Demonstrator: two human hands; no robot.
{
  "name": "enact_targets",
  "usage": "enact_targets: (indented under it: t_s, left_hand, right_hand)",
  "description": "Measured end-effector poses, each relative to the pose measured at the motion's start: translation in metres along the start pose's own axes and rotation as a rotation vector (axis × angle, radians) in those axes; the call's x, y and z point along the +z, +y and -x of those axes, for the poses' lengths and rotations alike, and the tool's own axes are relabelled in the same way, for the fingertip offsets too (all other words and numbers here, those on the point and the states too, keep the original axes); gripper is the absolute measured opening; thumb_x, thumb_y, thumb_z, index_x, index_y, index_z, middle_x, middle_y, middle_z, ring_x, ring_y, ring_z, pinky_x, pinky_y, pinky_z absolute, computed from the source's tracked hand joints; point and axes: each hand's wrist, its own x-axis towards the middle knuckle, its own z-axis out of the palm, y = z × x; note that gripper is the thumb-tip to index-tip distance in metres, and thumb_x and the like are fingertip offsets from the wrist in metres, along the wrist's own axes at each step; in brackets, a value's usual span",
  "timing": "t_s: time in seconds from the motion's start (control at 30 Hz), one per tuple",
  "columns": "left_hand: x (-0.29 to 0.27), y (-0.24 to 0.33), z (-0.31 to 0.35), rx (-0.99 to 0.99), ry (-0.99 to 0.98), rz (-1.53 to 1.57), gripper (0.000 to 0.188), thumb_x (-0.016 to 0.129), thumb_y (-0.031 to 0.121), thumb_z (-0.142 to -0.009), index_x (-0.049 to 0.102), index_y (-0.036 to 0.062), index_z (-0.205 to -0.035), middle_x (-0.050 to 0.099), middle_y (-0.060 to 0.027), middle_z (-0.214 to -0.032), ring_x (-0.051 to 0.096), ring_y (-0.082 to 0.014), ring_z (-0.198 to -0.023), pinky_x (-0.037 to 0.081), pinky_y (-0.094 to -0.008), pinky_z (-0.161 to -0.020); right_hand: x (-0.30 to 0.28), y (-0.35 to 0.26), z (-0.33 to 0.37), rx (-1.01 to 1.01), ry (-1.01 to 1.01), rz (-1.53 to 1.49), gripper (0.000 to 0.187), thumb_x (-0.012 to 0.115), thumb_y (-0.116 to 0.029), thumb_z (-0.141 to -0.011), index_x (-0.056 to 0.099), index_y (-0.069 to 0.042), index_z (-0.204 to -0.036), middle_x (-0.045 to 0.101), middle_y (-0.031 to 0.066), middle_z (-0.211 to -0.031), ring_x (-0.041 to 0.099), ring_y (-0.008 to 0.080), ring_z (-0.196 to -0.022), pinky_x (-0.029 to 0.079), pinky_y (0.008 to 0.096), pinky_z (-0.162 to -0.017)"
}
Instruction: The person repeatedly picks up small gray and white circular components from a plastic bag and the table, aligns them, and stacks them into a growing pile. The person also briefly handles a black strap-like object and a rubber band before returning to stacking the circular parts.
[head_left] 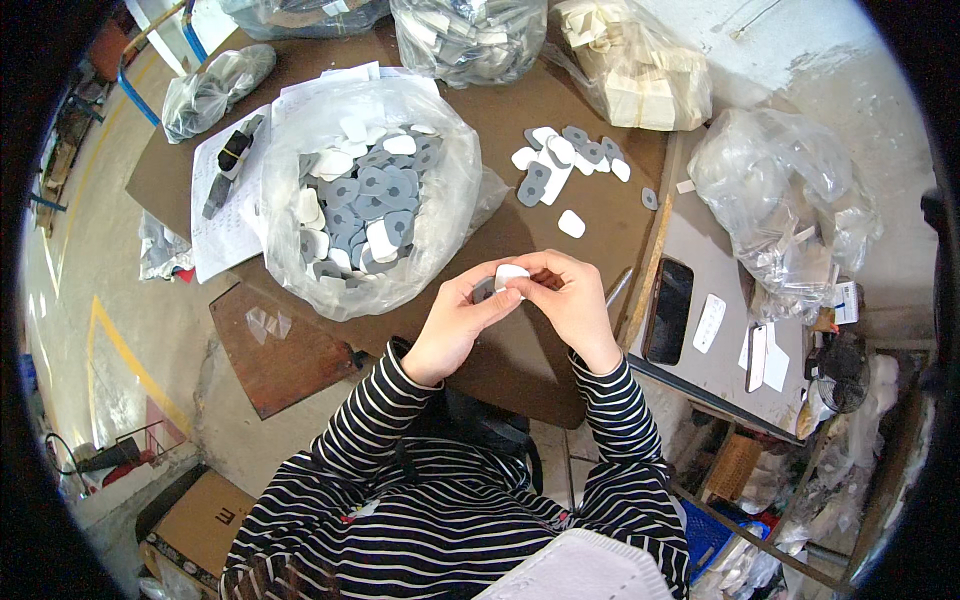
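Above the near part of the brown table, my left hand (458,318) and my right hand (568,300) meet with their fingertips pinched together. Between them is a small rounded pad piece, its white face (512,273) under my right fingers and a grey part (483,291) in my left fingers. Whether these are one piece or two I cannot tell. Left of my hands stands an open clear plastic bag (440,250) full of grey and white pads (372,200). Beyond my right hand lies a loose scatter of the same pads (560,150), with one white pad (571,223) apart from them.
Papers (222,215) lie under the bag, with a black-wrapped bundle (236,150) on them. Filled plastic bags (470,40) line the table's far side. To the right, a lower grey surface holds a black phone (669,310) and a bulky clear bag (790,200).
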Motion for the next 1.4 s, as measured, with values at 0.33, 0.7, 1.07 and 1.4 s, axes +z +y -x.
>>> enact_targets:
  t_s: [0.33, 0.7, 1.07, 1.4]
  left_hand:
    - [0.000, 0.003, 0.003, -0.071, 0.126, 0.167, 0.036, 0.059, 0.015, -0.099, 0.054, 0.0002, -0.131, 0.063, -0.0085, -0.116, 0.062, -0.0188, -0.111, 0.052, -0.0328, -0.098]
    - [-0.014, -0.009, 0.010, -0.183, 0.155, 0.368, 0.014, 0.061, 0.022, -0.097, 0.052, 0.0148, -0.105, 0.049, 0.0048, -0.086, 0.052, -0.0102, -0.079, 0.044, -0.0263, -0.072]
    - [-0.010, -0.004, 0.007, -0.216, 0.064, 0.422, 0.034, 0.061, 0.017, -0.097, 0.049, 0.0062, -0.127, 0.060, -0.0084, -0.115, 0.061, -0.0182, -0.103, 0.051, -0.0309, -0.091]
    - [-0.011, -0.002, -0.012, -0.186, 0.070, 0.649, 0.037, 0.047, 0.036, -0.104, 0.054, 0.0044, -0.123, 0.063, -0.0062, -0.105, 0.063, -0.0161, -0.093, 0.054, -0.0298, -0.081]
  right_hand:
    - [-0.007, 0.012, -0.012, -0.172, 0.074, 0.122, 0.012, 0.067, -0.007, -0.089, 0.069, 0.001, -0.099, 0.064, 0.0078, -0.083, 0.058, 0.0157, -0.068, 0.046, 0.0283, -0.063]
    - [-0.079, 0.060, -0.060, -0.057, 0.187, 0.684, 0.024, 0.073, -0.011, -0.077, 0.067, 0.002, -0.097, 0.064, 0.0183, -0.102, 0.063, 0.0367, -0.092, 0.051, 0.0411, -0.082]
    - [-0.086, 0.057, -0.081, 0.047, -0.119, 0.650, 0.031, 0.073, -0.016, -0.076, 0.069, 0.001, -0.102, 0.070, 0.0218, -0.094, 0.068, 0.0353, -0.090, 0.052, 0.0406, -0.082]
    - [-0.030, -0.013, -0.069, -0.150, -0.415, 0.366, 0.030, 0.074, -0.023, -0.085, 0.067, -0.003, -0.105, 0.061, 0.0049, -0.087, 0.056, 0.0103, -0.076, 0.046, 0.0269, -0.068]
